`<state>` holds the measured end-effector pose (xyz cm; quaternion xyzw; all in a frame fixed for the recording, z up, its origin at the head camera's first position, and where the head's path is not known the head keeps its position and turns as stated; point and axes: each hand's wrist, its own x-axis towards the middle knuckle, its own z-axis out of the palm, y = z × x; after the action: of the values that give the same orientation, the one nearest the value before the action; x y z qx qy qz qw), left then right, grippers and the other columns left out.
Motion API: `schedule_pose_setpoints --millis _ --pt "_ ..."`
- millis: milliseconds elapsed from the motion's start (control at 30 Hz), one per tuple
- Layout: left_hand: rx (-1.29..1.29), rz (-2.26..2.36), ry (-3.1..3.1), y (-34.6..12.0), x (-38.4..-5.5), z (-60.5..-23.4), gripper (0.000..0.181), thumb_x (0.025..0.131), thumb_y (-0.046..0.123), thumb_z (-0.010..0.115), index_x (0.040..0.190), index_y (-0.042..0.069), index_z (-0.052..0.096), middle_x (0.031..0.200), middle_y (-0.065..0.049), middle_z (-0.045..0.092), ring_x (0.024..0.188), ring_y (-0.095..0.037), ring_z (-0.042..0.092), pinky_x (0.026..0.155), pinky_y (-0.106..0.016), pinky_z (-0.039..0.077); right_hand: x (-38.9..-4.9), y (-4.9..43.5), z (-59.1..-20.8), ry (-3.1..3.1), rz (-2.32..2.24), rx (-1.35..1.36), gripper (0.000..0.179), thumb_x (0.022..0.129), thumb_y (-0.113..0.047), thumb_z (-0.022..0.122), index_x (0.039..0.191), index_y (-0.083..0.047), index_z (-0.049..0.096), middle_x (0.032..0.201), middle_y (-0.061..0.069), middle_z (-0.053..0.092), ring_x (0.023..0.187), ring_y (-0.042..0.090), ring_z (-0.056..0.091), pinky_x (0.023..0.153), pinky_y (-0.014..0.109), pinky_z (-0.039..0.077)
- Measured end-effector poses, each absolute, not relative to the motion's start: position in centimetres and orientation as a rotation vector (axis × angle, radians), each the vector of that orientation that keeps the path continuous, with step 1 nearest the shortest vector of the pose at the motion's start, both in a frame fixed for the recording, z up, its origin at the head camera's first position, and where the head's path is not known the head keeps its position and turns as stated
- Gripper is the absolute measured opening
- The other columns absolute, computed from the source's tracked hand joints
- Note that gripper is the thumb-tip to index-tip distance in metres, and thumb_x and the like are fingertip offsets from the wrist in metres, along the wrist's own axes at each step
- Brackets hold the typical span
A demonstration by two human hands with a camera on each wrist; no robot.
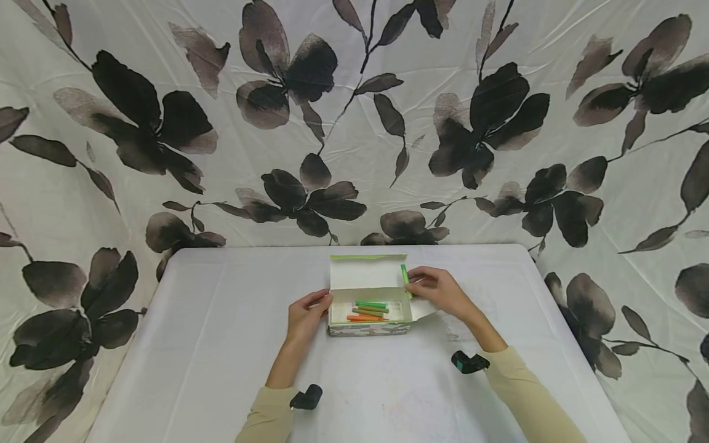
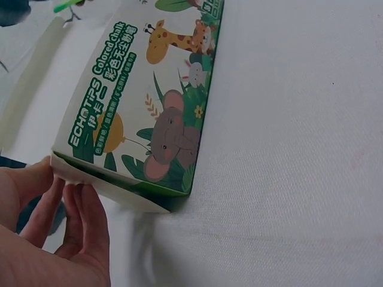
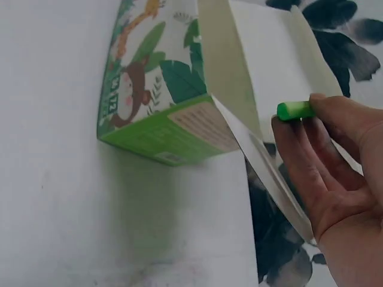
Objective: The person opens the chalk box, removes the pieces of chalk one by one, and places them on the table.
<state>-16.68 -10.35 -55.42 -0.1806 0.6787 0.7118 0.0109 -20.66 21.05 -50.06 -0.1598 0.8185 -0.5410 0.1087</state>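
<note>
A printed cardboard chalk box stands on the table with its lid raised at the back. Several chalk sticks, green, olive and orange, lie inside it in the head view. With thumb and fingers, my left hand pinches the side flap at the box's left end; the left wrist view shows this hand close up. My right hand holds a bright green chalk stick between thumb and fingers, above the right end of the box. The right side flap sticks outward below that hand.
A white cloth covers the table. Behind it hangs a white curtain with dark flowers. Small black devices are strapped near both wrists. Faint coloured smudges mark the cloth in front of the box.
</note>
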Motion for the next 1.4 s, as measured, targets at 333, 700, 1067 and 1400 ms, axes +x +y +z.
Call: schedule_pose_setpoints --millis 333,700,1067,1400 --pt "-0.556 2.223 2.119 -10.5 -16.7 -55.5 0.030 0.094 0.008 0.075 0.121 -0.005 0.072 0.110 -0.017 0.071 0.087 -0.013 0.068 0.075 -0.018 0.058 -20.3 24.2 -49.7 2.294 -1.837 -0.231 0.044 0.098 -0.017 0.073 0.133 0.006 0.059 0.118 0.016 0.068 0.099 0.012 0.071 0.089 0.031 0.060" --pt "-0.555 2.236 2.118 -10.4 -16.7 -55.5 0.029 0.094 0.008 0.075 0.119 -0.006 0.072 0.106 -0.014 0.071 0.083 -0.008 0.066 0.075 -0.018 0.058 -20.2 28.0 -51.6 2.255 -1.962 -0.013 0.054 0.099 -0.022 0.072 0.139 0.008 0.053 0.121 0.015 0.067 0.100 0.009 0.070 0.093 0.034 0.058" --pt "-0.567 2.205 2.140 -10.5 -16.7 -55.5 0.029 0.094 0.010 0.075 0.120 -0.004 0.073 0.106 -0.013 0.070 0.084 -0.008 0.065 0.074 -0.018 0.058 -19.5 30.3 -54.5 2.313 -1.843 0.144 0.063 0.099 -0.030 0.072 0.145 0.007 0.048 0.133 0.027 0.060 0.098 0.004 0.069 0.096 0.034 0.057" --pt "-0.555 2.220 2.136 -10.5 -16.7 -55.7 0.030 0.094 0.010 0.075 0.120 -0.004 0.073 0.108 -0.015 0.070 0.082 -0.008 0.065 0.074 -0.019 0.058 -18.9 30.4 -56.7 2.325 -1.764 0.254 0.055 0.100 -0.020 0.071 0.140 0.011 0.051 0.122 0.018 0.068 0.095 0.004 0.069 0.089 0.026 0.059"
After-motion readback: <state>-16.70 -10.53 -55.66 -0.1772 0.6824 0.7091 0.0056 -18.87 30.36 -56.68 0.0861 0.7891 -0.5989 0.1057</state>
